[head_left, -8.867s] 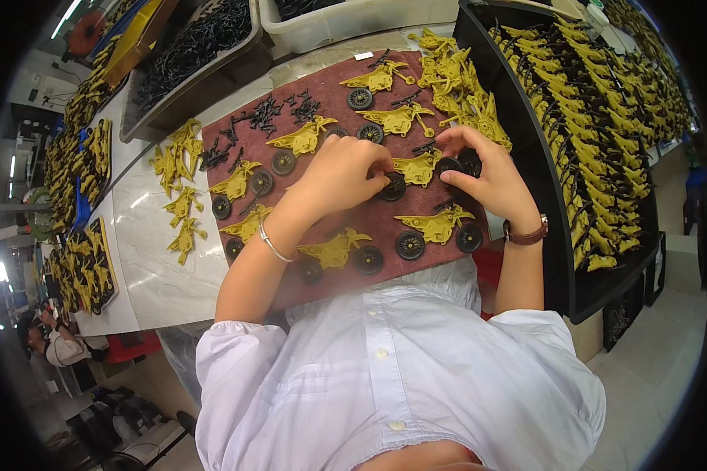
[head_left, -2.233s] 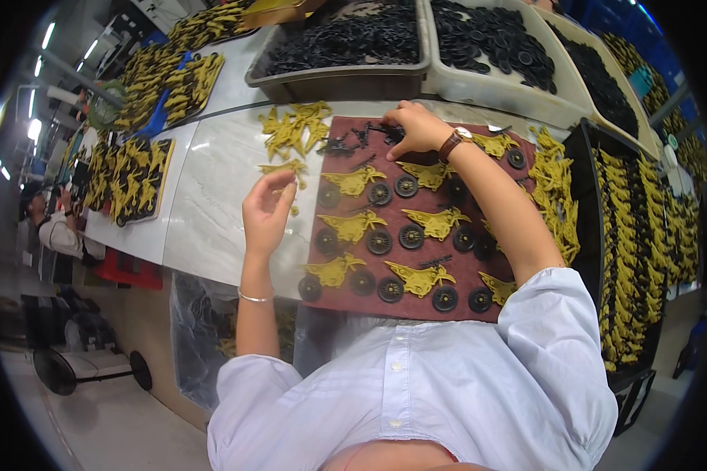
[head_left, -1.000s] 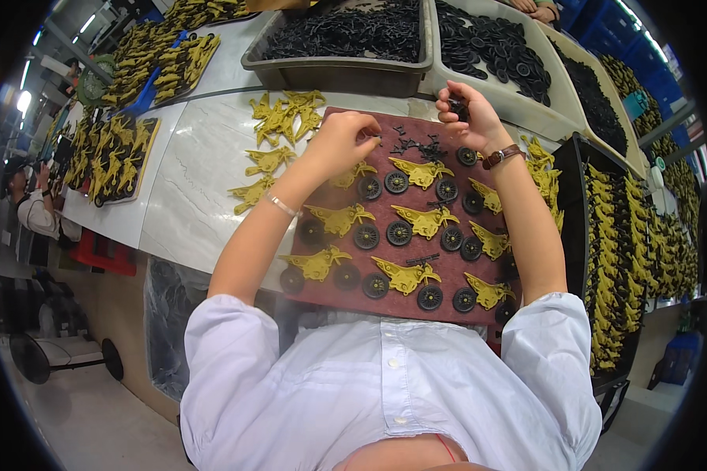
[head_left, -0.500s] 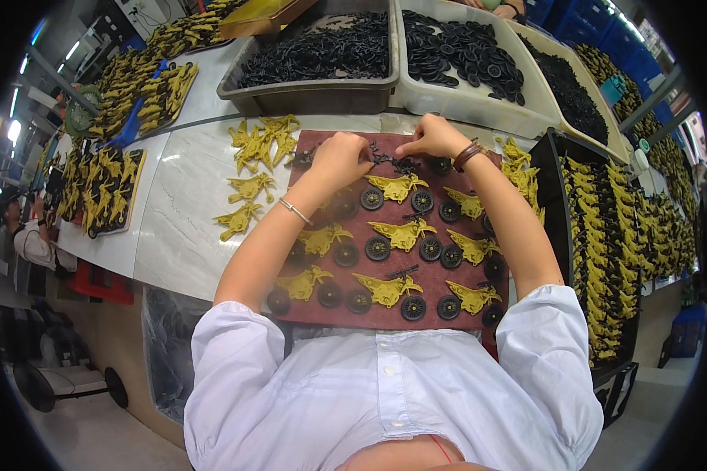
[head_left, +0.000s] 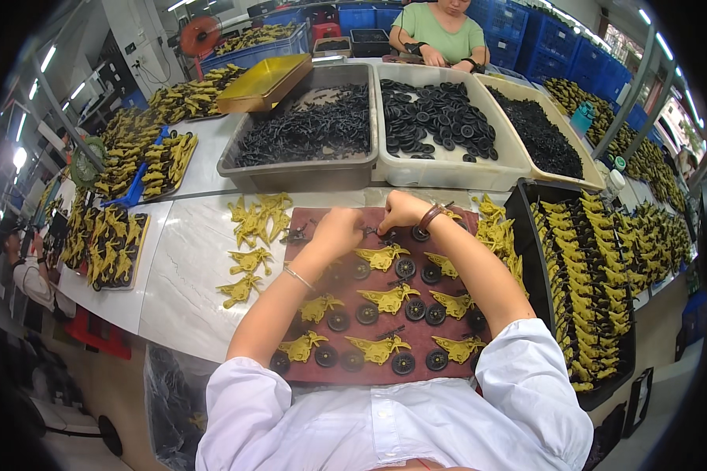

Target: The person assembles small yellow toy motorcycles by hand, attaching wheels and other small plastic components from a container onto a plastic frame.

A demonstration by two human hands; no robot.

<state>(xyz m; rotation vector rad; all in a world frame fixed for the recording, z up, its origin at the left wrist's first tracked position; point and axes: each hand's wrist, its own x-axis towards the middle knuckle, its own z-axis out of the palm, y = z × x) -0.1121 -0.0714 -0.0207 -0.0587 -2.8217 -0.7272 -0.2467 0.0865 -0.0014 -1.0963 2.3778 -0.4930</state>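
My left hand [head_left: 339, 230] is closed at the top of a dark red mat [head_left: 385, 314], its fingertips curled together; what they hold is too small to make out. Close beside it, the bent fingers of my right hand [head_left: 405, 210] pinch down at a small black plastic part [head_left: 370, 231]. Below both hands, yellow toy motorbike bodies [head_left: 386, 298] lie in rows on the mat. Black toy wheels [head_left: 403, 363] sit beside them, and thin black pieces [head_left: 390, 332] lie above some bodies. My forearms cover part of the left and right columns.
Beyond the mat stand bins of small black parts [head_left: 306, 129], black wheels [head_left: 440, 118] and more black pieces [head_left: 538, 129]. Loose yellow bodies [head_left: 247, 259] lie left. A black crate [head_left: 542, 282] of yellow toys stands right. A co-worker in a green shirt [head_left: 440, 31] sits opposite.
The view has tilted up, bringing the co-worker and far bins into sight. My hands stay at the mat's top edge, fingertips slightly closer together; less of the black cluster shows between them.
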